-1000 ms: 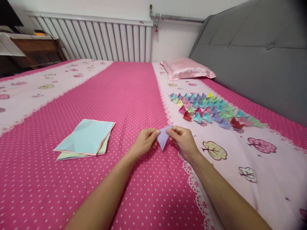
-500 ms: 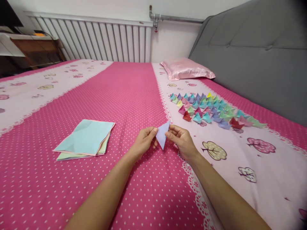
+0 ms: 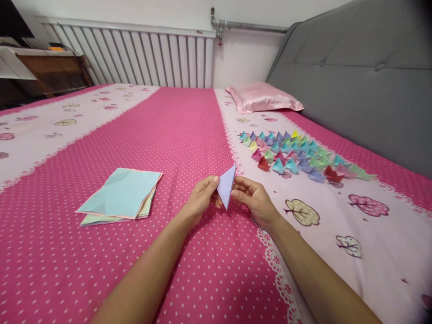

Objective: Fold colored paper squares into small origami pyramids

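Note:
A small lilac folded paper (image 3: 226, 185), shaped like a narrow triangle with one tip up and one down, is held just above the pink dotted bedspread (image 3: 189, 135). My left hand (image 3: 200, 198) pinches its left edge between thumb and fingers. My right hand (image 3: 253, 198) pinches its right side. A stack of flat coloured paper sheets (image 3: 119, 195), light blue on top, lies to the left of my hands. Several small folded paper boats (image 3: 293, 153) in many colours sit in rows to the right beyond my hands.
A pink satin pillow (image 3: 263, 96) lies at the far right by the grey padded headboard (image 3: 354, 76). A white radiator (image 3: 141, 54) runs along the far wall. A wooden shelf (image 3: 50, 67) stands at the far left.
The lilac paper has been turned and folded narrower, its top tip now pointing more upright. Both hands have drawn slightly closer together around it.

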Demonstrator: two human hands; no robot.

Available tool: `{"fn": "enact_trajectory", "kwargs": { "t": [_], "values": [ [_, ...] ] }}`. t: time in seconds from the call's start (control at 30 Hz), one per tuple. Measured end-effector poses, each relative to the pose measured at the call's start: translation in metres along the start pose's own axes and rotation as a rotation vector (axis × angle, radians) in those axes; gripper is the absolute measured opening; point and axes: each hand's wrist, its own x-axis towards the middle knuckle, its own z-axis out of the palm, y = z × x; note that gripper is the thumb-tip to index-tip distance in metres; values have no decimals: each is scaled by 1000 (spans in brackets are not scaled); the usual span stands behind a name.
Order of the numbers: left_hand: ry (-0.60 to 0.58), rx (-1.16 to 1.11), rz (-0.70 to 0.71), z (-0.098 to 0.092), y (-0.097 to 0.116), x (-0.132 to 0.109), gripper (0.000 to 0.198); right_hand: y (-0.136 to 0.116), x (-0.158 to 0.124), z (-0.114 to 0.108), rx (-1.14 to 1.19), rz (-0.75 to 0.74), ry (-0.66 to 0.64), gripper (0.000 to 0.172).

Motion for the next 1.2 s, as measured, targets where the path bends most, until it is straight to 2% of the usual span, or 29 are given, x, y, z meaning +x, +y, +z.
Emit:
{"fn": "enact_trajectory", "kwargs": {
  "t": [0.4, 0.6, 0.7, 0.8, 1.03, 1.2],
  "values": [
    [-21, 14, -2, 1, 2, -1, 38, -4, -2, 2, -40, -18, -17, 36],
    [-49, 165, 57, 2, -1, 1, 39, -2, -1, 2, -79, -71, 34, 33],
    [-109, 233, 75, 4, -2, 0, 41, 2, 0, 0, -151, -89, 86, 36],
    [-145, 222, 33, 7, -3, -2, 41, 5, 1, -2, -277, -125, 109, 35],
    [-223, 128, -107, 11, -4, -7, 47, 5, 2, -4, -508, -317, 159, 20],
    [-258, 59, -102, 16, -5, -8, 52, 3, 1, -3, -618, -331, 255, 30]
  ]
}}
